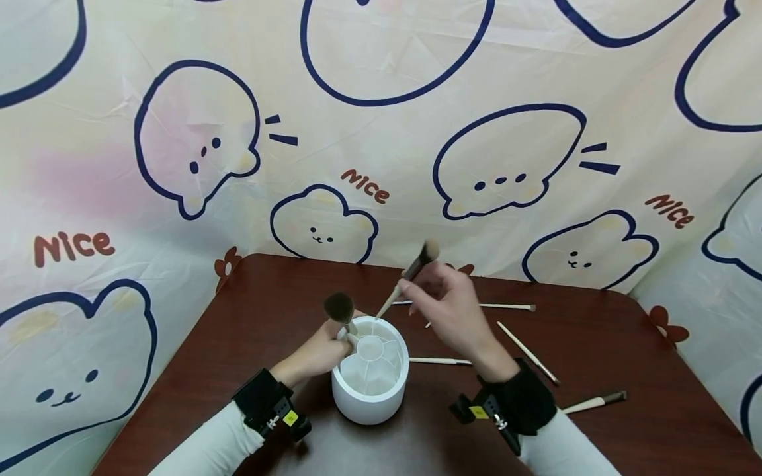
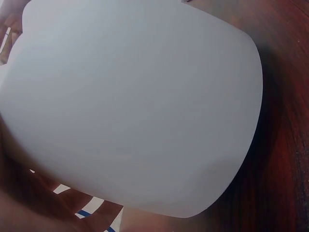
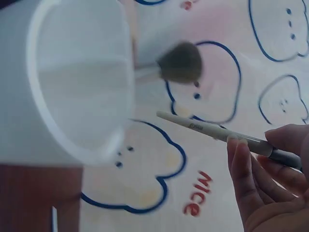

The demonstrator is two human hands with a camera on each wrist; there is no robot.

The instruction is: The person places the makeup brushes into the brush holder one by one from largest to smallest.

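A white round makeup brush holder [image 1: 370, 408] with divided compartments stands on the table. My left hand [image 1: 318, 349] grips its left side, thumb at the rim and fingers behind the wall. One fluffy makeup brush [image 1: 339, 308] stands in a left compartment, bristles up, beside that thumb. Over the far rim, my right hand [image 1: 451, 311] pinches a second makeup brush [image 1: 418, 263] between thumb and fingers. This brush tilts, its dark-and-tan bristles up and its pale handle tip right at the rim. In the right wrist view, lettering shows on the held handle [image 3: 207, 129].
Several more brushes lie on the dark wooden table [image 1: 196, 396] to the right: a thin brush [image 1: 507, 307] at the back, a slim brush [image 1: 528, 352], a brush [image 1: 440, 361] beside the holder, and a dark-tipped brush [image 1: 595, 402] near the right sleeve. A printed curtain [image 1: 405, 158] hangs behind.
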